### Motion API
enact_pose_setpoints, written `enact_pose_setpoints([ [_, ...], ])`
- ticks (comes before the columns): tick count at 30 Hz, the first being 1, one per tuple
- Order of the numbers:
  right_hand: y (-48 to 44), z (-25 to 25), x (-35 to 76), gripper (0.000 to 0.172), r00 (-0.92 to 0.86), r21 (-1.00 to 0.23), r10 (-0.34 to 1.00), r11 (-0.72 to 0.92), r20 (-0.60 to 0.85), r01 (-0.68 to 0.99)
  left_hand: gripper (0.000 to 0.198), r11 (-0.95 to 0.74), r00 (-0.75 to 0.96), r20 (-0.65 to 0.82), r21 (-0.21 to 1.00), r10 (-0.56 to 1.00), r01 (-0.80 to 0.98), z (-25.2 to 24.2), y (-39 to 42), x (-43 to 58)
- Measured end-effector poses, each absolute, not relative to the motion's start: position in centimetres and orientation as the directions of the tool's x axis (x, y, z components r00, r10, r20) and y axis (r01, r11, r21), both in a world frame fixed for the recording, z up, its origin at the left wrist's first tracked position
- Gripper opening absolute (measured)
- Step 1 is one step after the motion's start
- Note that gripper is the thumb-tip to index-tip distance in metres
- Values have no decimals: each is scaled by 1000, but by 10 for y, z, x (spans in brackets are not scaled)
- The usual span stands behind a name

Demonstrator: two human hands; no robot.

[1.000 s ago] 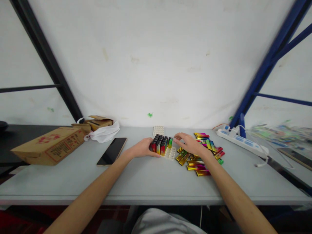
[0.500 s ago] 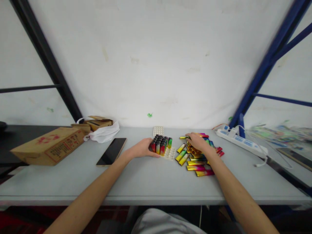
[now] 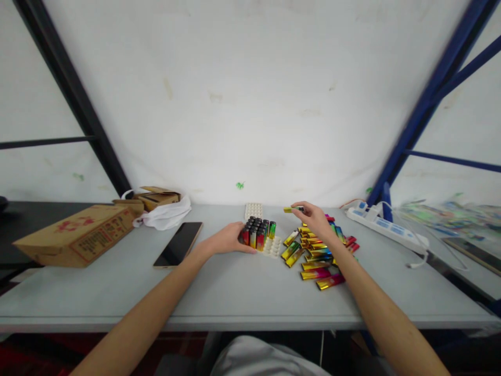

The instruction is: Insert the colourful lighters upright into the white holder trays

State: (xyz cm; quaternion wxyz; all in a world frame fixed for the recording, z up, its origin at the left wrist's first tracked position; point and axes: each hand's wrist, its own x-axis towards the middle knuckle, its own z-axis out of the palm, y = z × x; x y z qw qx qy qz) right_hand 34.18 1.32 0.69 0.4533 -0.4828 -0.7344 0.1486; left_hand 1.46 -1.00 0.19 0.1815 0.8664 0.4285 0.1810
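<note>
Gold lighter (image 3: 288,210) is up over the far part of the table (image 3: 219,300), lying about level, clamped at its right end between thumb and fingertips of the right hand (image 3: 314,218). Pinch is at one end only, so it could swivel or drop if the fingers slacken. Loose lighters (image 3: 314,255) lie heaped just below that hand; a low wrist could scatter them. To the left, upright lighters (image 3: 256,232) with dark tops stand packed in a pale tray (image 3: 273,247), bare sockets at its right side. Left hand (image 3: 229,237) cups their left side, thumb and fingers apart around the corner; can't tell how firmly they press. A sideways knock could tip the green lighter (image 3: 272,230) at the edge, or slide the tray if that hold is loose. Second tray (image 3: 253,210) behind; phone (image 3: 178,244) farther left.
</note>
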Motion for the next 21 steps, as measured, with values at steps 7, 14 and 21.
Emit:
enact_pose_setpoints([
  [7,-2,13,314,50,-176,-921,914,382,365,78,75,-559,569,147,489,809,669,0,-10,14],
  [14,-17,7,282,48,-316,-961,910,276,268,-20,76,-562,575,142,489,806,667,1,-10,14],
  [21,-23,-1,264,56,-234,-807,895,444,379,390,70,-588,588,182,504,788,632,1,-10,14],
])
